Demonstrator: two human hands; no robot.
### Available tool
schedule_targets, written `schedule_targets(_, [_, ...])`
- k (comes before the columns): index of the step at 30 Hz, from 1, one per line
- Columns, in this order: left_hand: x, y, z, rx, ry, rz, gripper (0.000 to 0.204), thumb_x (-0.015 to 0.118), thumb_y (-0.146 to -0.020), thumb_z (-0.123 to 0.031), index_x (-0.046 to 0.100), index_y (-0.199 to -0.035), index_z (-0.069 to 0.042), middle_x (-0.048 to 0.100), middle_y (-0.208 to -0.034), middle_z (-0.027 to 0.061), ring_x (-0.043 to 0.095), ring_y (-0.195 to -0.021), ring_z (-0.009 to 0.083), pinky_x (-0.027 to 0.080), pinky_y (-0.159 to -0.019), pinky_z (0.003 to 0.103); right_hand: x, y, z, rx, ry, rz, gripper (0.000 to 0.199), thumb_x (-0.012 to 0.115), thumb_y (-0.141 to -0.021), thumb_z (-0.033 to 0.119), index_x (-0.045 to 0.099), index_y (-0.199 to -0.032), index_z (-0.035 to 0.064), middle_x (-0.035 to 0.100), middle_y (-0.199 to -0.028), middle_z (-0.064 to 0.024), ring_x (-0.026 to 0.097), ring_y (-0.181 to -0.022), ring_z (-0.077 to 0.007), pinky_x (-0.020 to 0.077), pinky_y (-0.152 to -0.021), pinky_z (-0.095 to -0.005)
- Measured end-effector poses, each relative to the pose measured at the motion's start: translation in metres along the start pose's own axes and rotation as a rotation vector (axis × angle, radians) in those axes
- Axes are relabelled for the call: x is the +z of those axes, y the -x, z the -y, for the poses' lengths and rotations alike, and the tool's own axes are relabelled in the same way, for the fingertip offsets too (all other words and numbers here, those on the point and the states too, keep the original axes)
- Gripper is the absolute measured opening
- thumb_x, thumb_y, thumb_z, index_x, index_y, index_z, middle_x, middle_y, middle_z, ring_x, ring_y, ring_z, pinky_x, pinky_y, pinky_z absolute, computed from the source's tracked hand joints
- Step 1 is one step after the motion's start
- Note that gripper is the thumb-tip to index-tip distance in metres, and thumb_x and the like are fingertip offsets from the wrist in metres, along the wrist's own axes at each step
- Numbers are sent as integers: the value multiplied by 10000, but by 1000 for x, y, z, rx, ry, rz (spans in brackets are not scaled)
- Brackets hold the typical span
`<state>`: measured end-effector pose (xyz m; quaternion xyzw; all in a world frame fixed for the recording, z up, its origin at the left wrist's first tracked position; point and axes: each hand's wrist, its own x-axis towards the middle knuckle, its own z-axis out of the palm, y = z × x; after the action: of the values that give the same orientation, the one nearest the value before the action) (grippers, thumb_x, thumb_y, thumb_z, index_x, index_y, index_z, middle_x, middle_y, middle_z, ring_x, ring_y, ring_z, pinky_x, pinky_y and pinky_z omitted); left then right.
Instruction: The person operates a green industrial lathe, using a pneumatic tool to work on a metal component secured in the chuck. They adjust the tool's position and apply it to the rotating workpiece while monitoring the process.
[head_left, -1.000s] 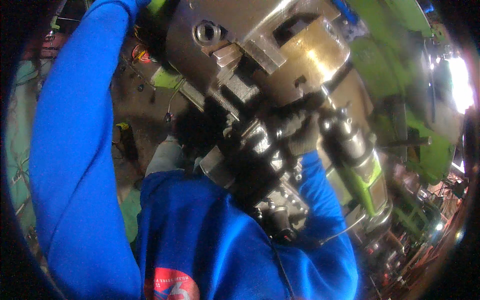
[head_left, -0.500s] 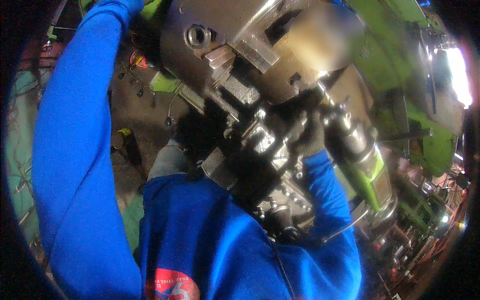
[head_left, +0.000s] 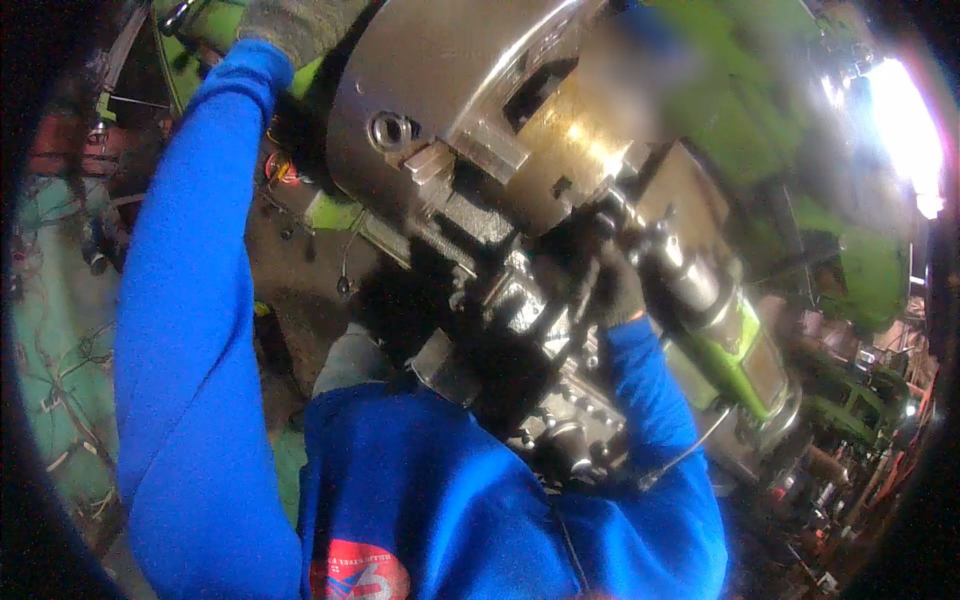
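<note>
My left hand point(head_left: 305, 28), in a grey work glove, is at the top edge beside the green machine housing, left of the large steel lathe chuck point(head_left: 375, 95). Its fingers are mostly cut off or in shadow. A brass-coloured round workpiece point(head_left: 560, 150) sits in the chuck jaws point(head_left: 490, 150). Below the workpiece, my gloved right hand point(head_left: 622, 288) is between the tool post area point(head_left: 525, 300) and the tailstock point(head_left: 690, 275). Its fingers look curled, in deep shadow; what they hold is hidden.
The tailstock's green body point(head_left: 745, 350) slopes down to the right. A block-like metal plate point(head_left: 440, 365) stands in front of my chest. Coloured wires point(head_left: 283, 168) lie left of the chuck. Green machine parts point(head_left: 850, 265) and clutter fill the right side.
The view has shifted, so my left glove now shows at the top edge. My right hand stays by the tailstock, slightly lower in the picture. The chuck looks unturned.
</note>
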<state>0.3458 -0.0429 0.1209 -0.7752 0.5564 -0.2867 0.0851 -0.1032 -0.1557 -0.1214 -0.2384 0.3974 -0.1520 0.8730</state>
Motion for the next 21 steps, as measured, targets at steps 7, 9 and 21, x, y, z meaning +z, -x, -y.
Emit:
schedule_targets(7, [3, 2, 10, 144, 29, -211, 243, 598, -816, -202, 739, -783, -6, 683, -821, 222, 688, -819, 387, 553, -773, 472, 44, 58, 15, -108, 303, -129, 308, 617, -1014, 271, 639, -1199, 27, 660, -922, -47, 627, -796, -150, 514, -676, -289])
schedule_targets(9, [-1, 1, 5, 77, 62, -180, 231, 601, -812, -189, 741, -802, -4, 682, -837, 230, 688, -814, 389, 553, -766, 479, 35, 68, 14, -179, 500, -102, 307, 638, -998, 230, 639, -1226, 25, 673, -1010, -64, 635, -896, -162, 518, -770, -290])
schedule_targets(21, [6, 8, 6, 48, -103, -36, 188, 615, -800, -186, 747, -785, -53, 683, -800, 178, 694, -774, 347, 544, -672, 454, 79, 130, 54, -362, 2075, -82, 485, 618, -883, 87, 581, -1357, 182, 687, -1144, -186, 666, -1025, -391, 547, -861, -466])
